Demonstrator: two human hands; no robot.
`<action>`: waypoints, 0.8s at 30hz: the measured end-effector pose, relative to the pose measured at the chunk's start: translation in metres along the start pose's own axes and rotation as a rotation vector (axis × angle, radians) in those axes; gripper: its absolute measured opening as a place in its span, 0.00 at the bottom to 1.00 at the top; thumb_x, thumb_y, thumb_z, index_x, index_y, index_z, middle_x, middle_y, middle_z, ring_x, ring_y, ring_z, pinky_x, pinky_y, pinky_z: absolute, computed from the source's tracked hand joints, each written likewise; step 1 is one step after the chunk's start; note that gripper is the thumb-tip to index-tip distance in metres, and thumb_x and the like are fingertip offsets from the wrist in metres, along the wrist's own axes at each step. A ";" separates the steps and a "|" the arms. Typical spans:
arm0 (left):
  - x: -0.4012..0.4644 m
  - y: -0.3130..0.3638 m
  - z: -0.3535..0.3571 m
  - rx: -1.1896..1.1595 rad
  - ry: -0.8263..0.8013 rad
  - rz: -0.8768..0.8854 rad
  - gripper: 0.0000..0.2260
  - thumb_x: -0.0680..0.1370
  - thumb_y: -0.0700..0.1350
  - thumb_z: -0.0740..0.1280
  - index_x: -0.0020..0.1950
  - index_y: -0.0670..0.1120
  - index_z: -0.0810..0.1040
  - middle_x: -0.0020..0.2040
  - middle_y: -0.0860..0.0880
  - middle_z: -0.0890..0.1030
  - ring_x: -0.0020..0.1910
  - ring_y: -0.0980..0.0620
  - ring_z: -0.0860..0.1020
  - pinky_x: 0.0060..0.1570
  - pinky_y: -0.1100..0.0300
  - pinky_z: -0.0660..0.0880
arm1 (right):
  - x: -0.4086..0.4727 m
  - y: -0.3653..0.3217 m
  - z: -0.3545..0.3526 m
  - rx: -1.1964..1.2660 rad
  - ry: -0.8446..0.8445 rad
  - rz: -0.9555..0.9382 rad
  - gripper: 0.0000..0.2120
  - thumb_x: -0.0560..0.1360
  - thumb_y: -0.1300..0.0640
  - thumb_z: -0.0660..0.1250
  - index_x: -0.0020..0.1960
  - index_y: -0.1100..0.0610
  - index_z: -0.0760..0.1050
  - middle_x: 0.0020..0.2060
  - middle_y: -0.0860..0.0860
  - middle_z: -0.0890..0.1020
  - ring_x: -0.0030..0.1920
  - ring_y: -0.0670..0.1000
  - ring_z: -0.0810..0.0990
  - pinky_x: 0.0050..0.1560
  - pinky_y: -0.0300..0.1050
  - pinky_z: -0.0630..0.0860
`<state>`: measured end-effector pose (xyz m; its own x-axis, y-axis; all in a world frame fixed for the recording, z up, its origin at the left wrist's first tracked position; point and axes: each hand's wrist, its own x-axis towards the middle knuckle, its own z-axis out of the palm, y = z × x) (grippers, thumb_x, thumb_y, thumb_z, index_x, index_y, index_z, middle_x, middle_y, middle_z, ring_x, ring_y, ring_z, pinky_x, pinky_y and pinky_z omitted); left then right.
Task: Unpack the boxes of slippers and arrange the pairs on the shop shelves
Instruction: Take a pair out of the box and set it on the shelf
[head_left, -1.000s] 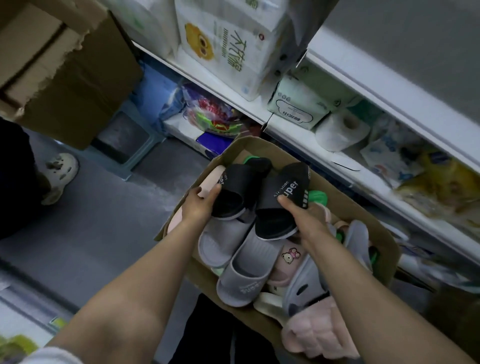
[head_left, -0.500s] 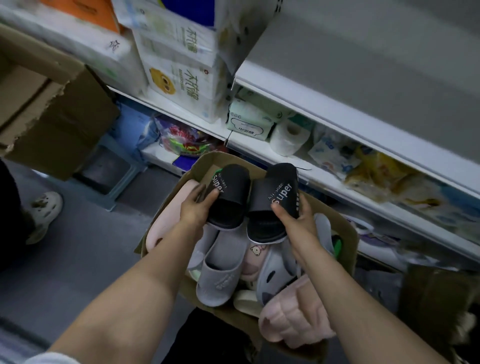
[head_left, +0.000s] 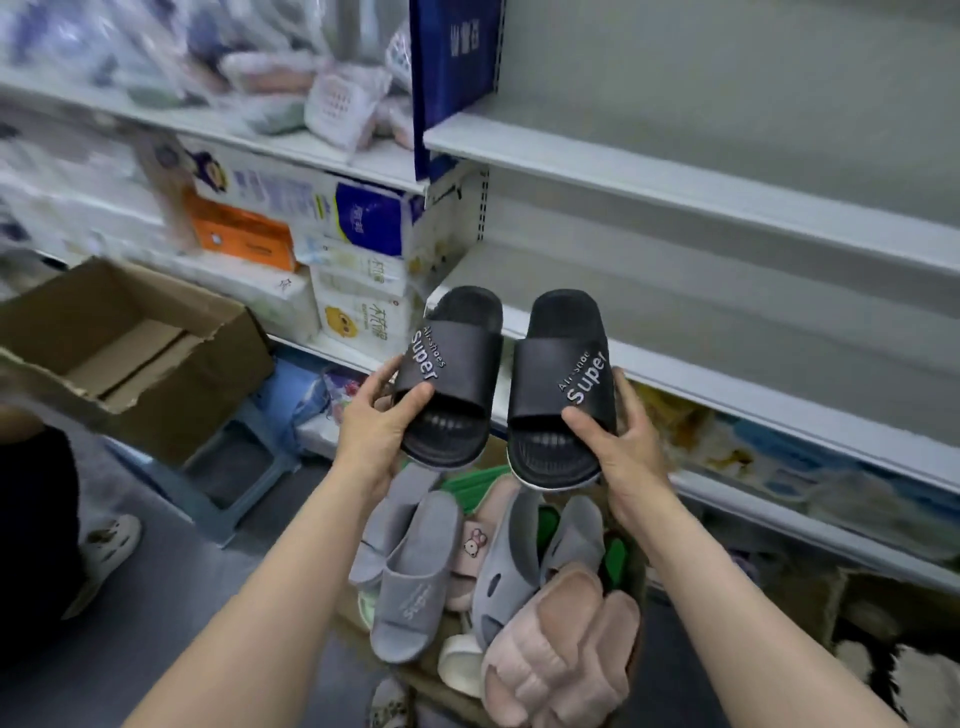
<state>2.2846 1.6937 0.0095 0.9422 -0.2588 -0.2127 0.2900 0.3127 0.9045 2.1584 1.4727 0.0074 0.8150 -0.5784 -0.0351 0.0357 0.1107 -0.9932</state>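
Head view: left hand (head_left: 371, 431) grips the left black slipper (head_left: 451, 379) by its heel end, thumb curled over the strap edge beside the word "Super", the other fingers wrapped under the sole. Right hand (head_left: 623, 447) grips the right black slipper (head_left: 558, 387) the same way: thumb laid across the strap's lower edge, fingers curled round the outer side and underneath. Both slippers point toes up and away from the fingers, side by side and just apart, with their toes in front of the edge of a bare grey shelf (head_left: 727, 364). Below the wrists lies a box (head_left: 631, 587) heaped with slippers: a grey pair (head_left: 410, 571) under the left wrist, a pink fluffy pair (head_left: 561, 649) nearest the camera, a grey one with cut-outs (head_left: 501, 582) between them, green ones (head_left: 470, 480) just under the black heels. Left of the left hand sits an open carton (head_left: 130, 353). Past the fingertips, further left, shelves hold tissue packs (head_left: 358, 260).
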 end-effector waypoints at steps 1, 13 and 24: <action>-0.009 0.015 0.008 0.000 -0.020 0.039 0.24 0.75 0.35 0.71 0.69 0.50 0.76 0.54 0.44 0.84 0.46 0.53 0.85 0.43 0.60 0.81 | -0.004 -0.016 -0.001 0.001 0.003 -0.048 0.46 0.61 0.48 0.84 0.75 0.46 0.68 0.64 0.47 0.81 0.63 0.50 0.81 0.63 0.54 0.78; -0.046 0.165 0.069 -0.061 -0.211 0.394 0.28 0.69 0.41 0.74 0.69 0.50 0.76 0.50 0.46 0.86 0.50 0.51 0.84 0.49 0.58 0.81 | -0.014 -0.173 0.018 0.131 -0.027 -0.447 0.47 0.62 0.55 0.80 0.78 0.50 0.65 0.61 0.47 0.83 0.61 0.48 0.82 0.54 0.39 0.80; 0.012 0.285 0.125 -0.169 -0.370 0.516 0.28 0.67 0.42 0.74 0.67 0.51 0.76 0.52 0.47 0.86 0.50 0.51 0.85 0.43 0.60 0.82 | 0.026 -0.278 0.062 0.147 -0.009 -0.684 0.55 0.55 0.44 0.85 0.77 0.51 0.66 0.62 0.47 0.83 0.61 0.49 0.82 0.58 0.42 0.79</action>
<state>2.3575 1.6650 0.3109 0.8564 -0.3253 0.4010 -0.1327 0.6118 0.7798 2.2053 1.4767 0.2897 0.5865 -0.5508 0.5938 0.6194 -0.1674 -0.7670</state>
